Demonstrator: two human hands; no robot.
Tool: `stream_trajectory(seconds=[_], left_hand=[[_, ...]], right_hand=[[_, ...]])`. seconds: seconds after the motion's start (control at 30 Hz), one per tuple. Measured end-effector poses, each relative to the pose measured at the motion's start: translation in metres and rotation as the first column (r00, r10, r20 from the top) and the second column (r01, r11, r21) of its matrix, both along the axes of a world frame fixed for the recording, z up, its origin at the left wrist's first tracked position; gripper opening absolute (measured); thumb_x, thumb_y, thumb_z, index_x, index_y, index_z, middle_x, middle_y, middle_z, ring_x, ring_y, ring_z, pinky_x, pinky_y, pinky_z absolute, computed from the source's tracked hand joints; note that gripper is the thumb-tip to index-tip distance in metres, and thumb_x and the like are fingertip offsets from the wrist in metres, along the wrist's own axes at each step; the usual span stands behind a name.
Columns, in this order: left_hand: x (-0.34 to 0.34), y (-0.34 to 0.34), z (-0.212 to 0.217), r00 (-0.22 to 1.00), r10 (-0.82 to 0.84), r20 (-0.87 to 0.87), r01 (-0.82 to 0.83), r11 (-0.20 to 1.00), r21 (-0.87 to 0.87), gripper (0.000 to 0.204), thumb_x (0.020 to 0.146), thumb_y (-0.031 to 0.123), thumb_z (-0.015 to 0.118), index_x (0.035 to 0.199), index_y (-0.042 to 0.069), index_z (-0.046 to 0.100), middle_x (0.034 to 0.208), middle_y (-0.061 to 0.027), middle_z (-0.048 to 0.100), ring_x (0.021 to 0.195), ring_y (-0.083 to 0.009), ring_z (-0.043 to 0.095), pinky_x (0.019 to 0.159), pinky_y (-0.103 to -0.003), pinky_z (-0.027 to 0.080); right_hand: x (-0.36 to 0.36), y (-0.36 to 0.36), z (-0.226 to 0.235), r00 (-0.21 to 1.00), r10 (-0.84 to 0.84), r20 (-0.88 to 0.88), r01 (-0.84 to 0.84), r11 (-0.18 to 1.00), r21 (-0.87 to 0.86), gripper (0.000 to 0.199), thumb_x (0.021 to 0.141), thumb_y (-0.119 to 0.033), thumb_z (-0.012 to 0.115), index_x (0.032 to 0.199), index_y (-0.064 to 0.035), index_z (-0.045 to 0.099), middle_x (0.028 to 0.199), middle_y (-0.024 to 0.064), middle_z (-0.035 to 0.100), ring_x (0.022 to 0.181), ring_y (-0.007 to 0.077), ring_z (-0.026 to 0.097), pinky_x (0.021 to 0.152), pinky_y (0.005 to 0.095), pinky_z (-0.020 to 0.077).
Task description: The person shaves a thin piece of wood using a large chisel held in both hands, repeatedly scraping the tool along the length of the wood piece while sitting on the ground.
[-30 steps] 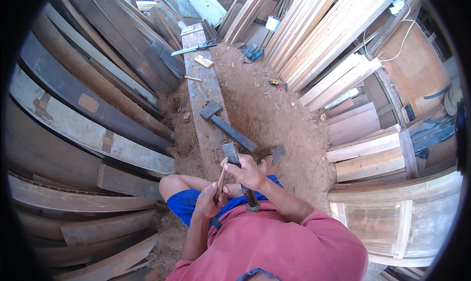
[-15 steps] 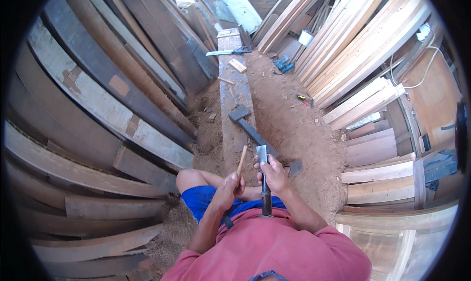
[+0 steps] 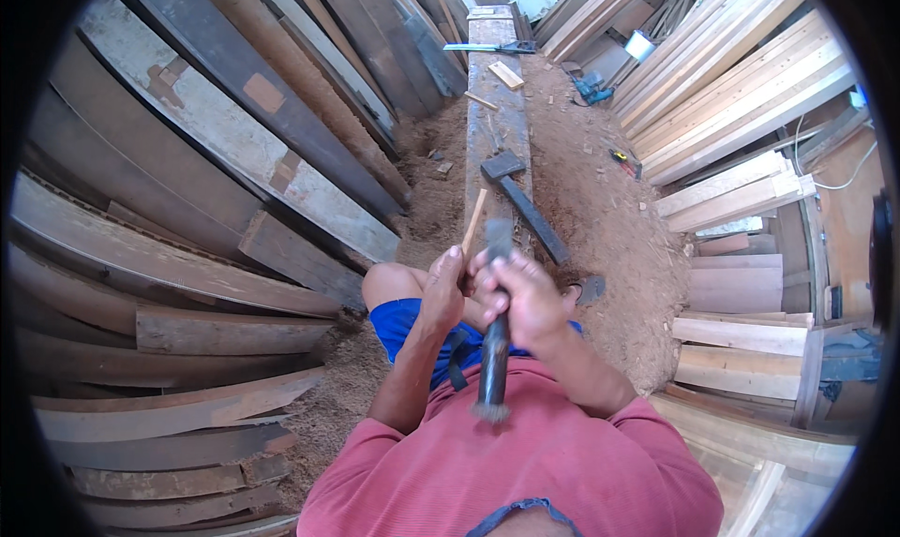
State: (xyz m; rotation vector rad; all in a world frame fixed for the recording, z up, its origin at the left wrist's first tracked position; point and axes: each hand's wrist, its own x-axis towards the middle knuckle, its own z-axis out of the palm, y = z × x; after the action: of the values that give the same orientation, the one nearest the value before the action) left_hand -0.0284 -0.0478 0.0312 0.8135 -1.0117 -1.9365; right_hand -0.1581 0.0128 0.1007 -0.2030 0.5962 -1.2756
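My left hand [image 3: 442,293] is pinching a thin wooden stick [image 3: 473,222] upright. My right hand [image 3: 525,298] is gripping a dark tool [image 3: 494,350], fingers wrapped tight around its handle, above the long plank [image 3: 495,115].

red tee [image 3: 525,462], blue shorts [image 3: 403,323], bare forearms

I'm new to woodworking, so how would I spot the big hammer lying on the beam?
Find the long grey wooden beam running straight away from the seated person across the sawdust floor. About halfway along it, just beyond the person's hands, lies the hammer. It has a dark blocky head and a long dark handle slanting off the beam's right edge, far bulkier than the thin pale stick beside it.
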Motion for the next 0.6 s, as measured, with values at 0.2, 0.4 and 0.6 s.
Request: stream_trajectory(seconds=[0.2, 0.4, 0.6], left_hand=[[0.025, 0.000, 0.010, 0.920, 0.118, 0.374, 0.036, 0.925, -0.379, 0.032, 0.105, 0.029, 0.034, 0.087, 0.010, 0.053, 0.073, 0.0046, 0.048, 0.068, -0.0053, 0.043, 0.060, -0.025, 0.039], [0.050, 0.038, 0.006, 0.864, -0.015, 0.503, 0.365, 0.708, -0.605, 0.039, 0.103, 0.024, 0.031, 0.075, 0.003, 0.047, 0.063, -0.0081, 0.045, 0.058, -0.0187, 0.046, 0.055, -0.032, 0.038], [0.048, 0.054, -0.016, 0.875, 0.089, 0.476, 0.035, 0.969, -0.244, 0.050, 0.105, 0.039, 0.027, 0.070, 0.008, 0.043, 0.059, 0.0017, 0.039, 0.054, -0.0088, 0.035, 0.051, -0.027, 0.030]], right_hand=[[0.034, 0.019, 0.002, 0.984, 0.179, -0.026, -0.177, 0.982, 0.069, 0.016, 0.100, -0.019, 0.044, 0.106, -0.0063, 0.050, 0.074, -0.0015, 0.047, 0.051, 0.0047, 0.040, 0.049, 0.0242, 0.0409], [0.006, 0.037, 0.025, 0.997, -0.005, -0.079, 0.009, 0.998, 0.056, 0.015, 0.100, -0.022, 0.044, 0.104, -0.0074, 0.048, 0.070, -0.0025, 0.043, 0.049, 0.0053, 0.037, 0.048, 0.0239, 0.0399], [-0.004, 0.021, 0.015, 0.986, -0.121, -0.118, 0.129, 0.990, 0.064, 0.014, 0.100, -0.021, 0.045, 0.103, -0.0075, 0.048, 0.072, -0.0015, 0.045, 0.050, 0.0046, 0.040, 0.047, 0.0239, 0.0415]])
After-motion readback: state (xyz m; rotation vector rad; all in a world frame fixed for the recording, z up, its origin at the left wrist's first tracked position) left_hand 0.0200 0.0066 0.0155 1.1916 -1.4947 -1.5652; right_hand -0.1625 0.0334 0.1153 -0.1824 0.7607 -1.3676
